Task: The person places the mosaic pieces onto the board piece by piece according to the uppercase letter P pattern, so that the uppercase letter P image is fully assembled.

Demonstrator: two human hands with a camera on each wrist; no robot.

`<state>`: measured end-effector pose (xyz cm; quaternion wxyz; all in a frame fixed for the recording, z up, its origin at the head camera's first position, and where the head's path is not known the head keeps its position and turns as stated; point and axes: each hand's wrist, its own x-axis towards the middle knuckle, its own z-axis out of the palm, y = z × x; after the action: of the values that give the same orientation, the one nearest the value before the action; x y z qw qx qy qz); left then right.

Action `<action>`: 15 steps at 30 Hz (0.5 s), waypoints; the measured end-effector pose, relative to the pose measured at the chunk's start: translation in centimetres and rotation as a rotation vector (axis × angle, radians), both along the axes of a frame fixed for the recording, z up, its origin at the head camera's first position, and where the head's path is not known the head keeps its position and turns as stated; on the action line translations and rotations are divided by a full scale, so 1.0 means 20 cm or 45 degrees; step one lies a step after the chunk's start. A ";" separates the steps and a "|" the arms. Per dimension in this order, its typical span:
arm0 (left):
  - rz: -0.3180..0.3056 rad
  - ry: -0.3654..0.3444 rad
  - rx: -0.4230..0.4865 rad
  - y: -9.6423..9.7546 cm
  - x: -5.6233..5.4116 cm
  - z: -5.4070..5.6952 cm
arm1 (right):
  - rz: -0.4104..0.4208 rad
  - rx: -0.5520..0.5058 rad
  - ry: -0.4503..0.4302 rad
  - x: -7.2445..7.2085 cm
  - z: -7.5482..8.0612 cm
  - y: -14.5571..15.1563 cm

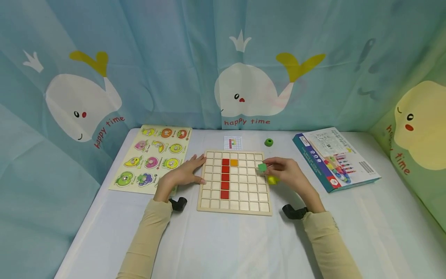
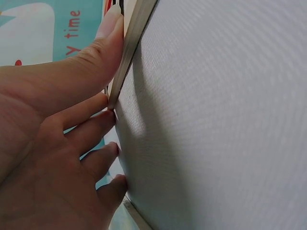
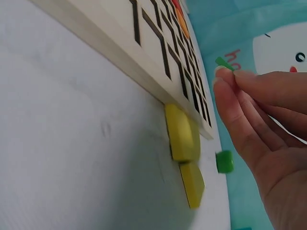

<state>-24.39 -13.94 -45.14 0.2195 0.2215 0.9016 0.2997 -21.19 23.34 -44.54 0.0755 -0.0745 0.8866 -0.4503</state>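
Note:
A wooden grid board point(image 1: 244, 195) lies on the table with a column of red square tiles point(image 1: 225, 177) and one orange tile point(image 1: 234, 162) on it. My left hand point(image 1: 183, 173) rests at the board's left edge, its fingers spread and its thumb touching the frame. Over the board's right edge, my right hand point(image 1: 286, 173) pinches a green square tile point(image 1: 262, 167) between thumb and fingertips. Below that hand, yellow tiles point(image 3: 183, 134) sit against the board's side; in the head view the hand partly covers them.
A small pattern card point(image 1: 232, 143) lies behind the board, with a green round bead-like piece point(image 1: 268, 142) to its right. The fruit picture board point(image 1: 152, 162) is at the left, and a flat toy box point(image 1: 336, 159) at the right. A curtain point(image 1: 174, 77) hangs behind the table.

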 end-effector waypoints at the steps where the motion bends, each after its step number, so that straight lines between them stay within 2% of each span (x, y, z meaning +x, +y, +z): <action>1: -0.002 0.000 0.002 0.00 0.00 0.00 | 0.007 -0.002 -0.002 0.00 0.00 -0.01; 15: 0.014 -0.019 0.006 0.00 0.00 0.00 | 0.097 -0.045 0.076 0.03 -0.01 -0.18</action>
<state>-24.34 -13.93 -45.05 0.2240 0.2148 0.9004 0.3049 -20.50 19.75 -44.83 0.0649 -0.1229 0.8769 -0.4601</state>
